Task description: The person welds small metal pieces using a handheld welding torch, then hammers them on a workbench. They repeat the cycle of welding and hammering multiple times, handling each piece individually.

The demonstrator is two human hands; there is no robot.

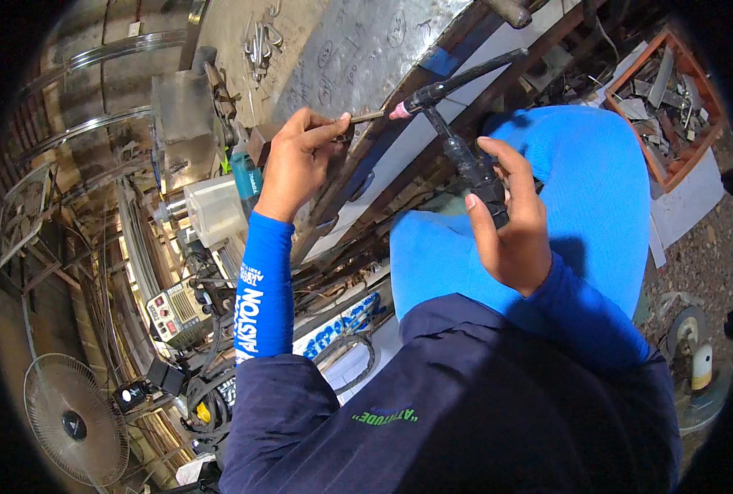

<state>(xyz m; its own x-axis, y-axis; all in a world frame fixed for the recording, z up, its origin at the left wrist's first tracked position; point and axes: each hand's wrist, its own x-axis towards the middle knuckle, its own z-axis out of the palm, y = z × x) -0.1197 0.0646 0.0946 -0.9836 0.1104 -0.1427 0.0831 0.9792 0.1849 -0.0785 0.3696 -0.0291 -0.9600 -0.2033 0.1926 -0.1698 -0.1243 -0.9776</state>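
My right hand (515,226) holds a black TIG welding torch (463,156) by its handle, thumb and fingers loosely on either side of it. The torch's pink ceramic cup (398,111) points left, toward my left hand. Between thumb and forefinger, my left hand (301,160) pinches a thin metal piece (368,118), whose far end lies close to the cup; whether they touch I cannot tell. Both hands are over the edge of a metal-topped workbench (342,62) with handwritten marks.
Small bent metal pieces (261,45) lie on the bench. An orange crate (671,177) of metal scraps stands at right, above a grinding disc (686,329). To the left are a teal power tool (245,174), a welding machine (177,313), cables (214,379) and a fan (74,424).
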